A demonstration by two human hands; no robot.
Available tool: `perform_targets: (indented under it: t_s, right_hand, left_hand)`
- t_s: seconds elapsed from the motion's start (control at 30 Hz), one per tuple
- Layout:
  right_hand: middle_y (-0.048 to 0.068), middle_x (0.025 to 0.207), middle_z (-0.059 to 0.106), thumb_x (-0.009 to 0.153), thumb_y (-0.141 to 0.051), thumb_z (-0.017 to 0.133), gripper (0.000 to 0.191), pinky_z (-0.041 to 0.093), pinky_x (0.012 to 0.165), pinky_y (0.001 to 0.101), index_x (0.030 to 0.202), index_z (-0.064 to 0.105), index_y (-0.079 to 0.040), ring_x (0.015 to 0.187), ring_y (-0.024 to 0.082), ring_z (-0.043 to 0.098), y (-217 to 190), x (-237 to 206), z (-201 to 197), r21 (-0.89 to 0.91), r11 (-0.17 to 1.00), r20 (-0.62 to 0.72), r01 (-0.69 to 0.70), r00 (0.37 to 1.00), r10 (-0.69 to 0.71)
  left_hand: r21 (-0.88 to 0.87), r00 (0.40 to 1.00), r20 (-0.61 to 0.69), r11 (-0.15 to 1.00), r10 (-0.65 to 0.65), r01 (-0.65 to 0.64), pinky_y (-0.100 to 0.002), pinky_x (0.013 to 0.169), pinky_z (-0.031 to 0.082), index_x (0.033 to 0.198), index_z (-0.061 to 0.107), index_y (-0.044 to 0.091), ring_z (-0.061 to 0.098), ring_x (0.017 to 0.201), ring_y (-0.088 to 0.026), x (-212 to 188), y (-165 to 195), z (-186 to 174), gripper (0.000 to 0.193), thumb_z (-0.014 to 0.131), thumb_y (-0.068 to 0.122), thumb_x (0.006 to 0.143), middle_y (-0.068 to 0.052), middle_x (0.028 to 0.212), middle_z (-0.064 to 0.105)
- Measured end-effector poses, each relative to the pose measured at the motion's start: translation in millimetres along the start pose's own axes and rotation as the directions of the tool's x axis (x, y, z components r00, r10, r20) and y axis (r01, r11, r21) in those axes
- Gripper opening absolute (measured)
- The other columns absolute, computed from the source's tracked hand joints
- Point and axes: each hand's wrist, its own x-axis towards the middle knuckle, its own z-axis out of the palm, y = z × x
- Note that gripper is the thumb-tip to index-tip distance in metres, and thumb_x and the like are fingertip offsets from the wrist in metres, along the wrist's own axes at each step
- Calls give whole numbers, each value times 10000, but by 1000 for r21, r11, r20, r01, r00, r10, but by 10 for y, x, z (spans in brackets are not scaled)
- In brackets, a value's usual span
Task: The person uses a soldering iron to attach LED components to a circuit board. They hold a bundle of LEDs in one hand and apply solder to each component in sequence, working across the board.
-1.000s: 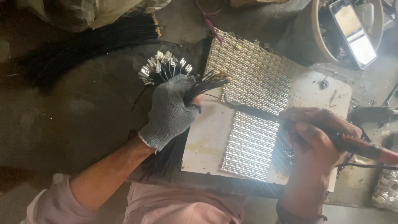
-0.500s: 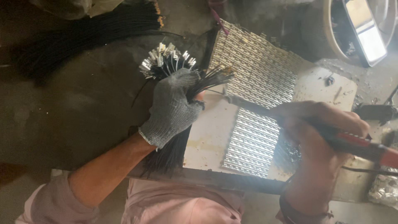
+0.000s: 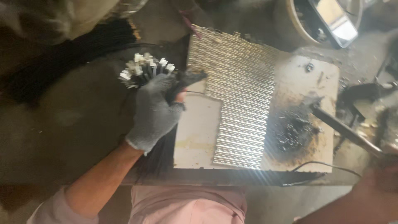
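Right hand [image 3: 375, 195] is blurred, cut off at the corner; soldering iron [image 3: 344, 130] smeared.

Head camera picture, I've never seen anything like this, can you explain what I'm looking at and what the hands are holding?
This is one view from a camera on a person's head, looking down at their own hands over a workbench. The left hand, in a grey knit glove, grips a bundle of thin black wires with pale metal ends fanned out on top. The bare right hand, at the lower right edge, holds a long dark rod-like tool whose tip points at a charred black patch on a pale board. A shiny ribbed metal sheet lies on that board.
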Motion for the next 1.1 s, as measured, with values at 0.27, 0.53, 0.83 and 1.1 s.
perform_targets:
  t_s: [0.27,0.53,0.83,1.1]
  right_hand:
    - [313,1014,675,999,49,629,129,571,616,287,1052,628,166,688,247,662,-189,-273,-520,-383,917,61,111,994,-95]
    - [345,970,704,934,62,626,130,550,543,254,944,652,189,625,211,652,-186,-65,-203,-118,976,-116,-182,979,169]
    - [322,944,714,899,26,634,170,450,469,221,931,664,190,561,194,613,-147,-39,-354,-253,944,-122,-213,975,187]
    - [335,1007,638,921,65,620,92,607,821,368,922,583,149,897,376,692,201,-155,-662,9,994,-41,-112,993,112]
  left_hand:
    - [-37,992,-114,998,-59,55,-306,604,486,919,700,14,656,641,-151,-226,-380,-337,250,610,172,1090,-65,736,670]
    - [373,905,-147,825,-399,424,-333,471,440,820,661,-9,598,509,-193,-395,-926,-296,487,542,343,1135,-119,651,644]
    - [-178,966,-16,951,-259,252,-280,563,495,1103,661,61,597,634,-99,-160,-231,-78,35,644,92,1099,-20,793,633]
    - [-371,981,97,909,-167,191,-284,496,451,1025,670,60,543,531,-99,67,-73,-14,45,627,58,1011,-1,659,579]
